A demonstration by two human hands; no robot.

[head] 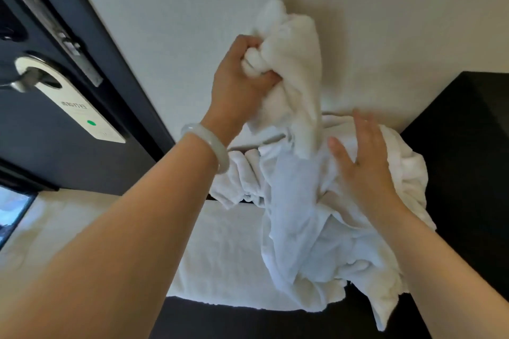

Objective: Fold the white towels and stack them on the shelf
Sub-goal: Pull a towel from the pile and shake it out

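Note:
A crumpled heap of white towels [311, 201] lies on a dark shelf [468, 146] against a pale wall and hangs over its front edge. My left hand [245, 82] is raised above the heap, fist shut on a bunched part of one white towel [292, 44] that trails down into the pile. My right hand [363, 162] rests flat on the heap, fingers spread, holding nothing. A pale bangle [209, 143] circles my left wrist.
A dark door [55, 146] stands at the left with a metal handle [24, 80] and a white hanger sign [82, 107] on it. A flat white towel or sheet [225, 253] lies below the heap. The dark shelf's side panel rises at the right.

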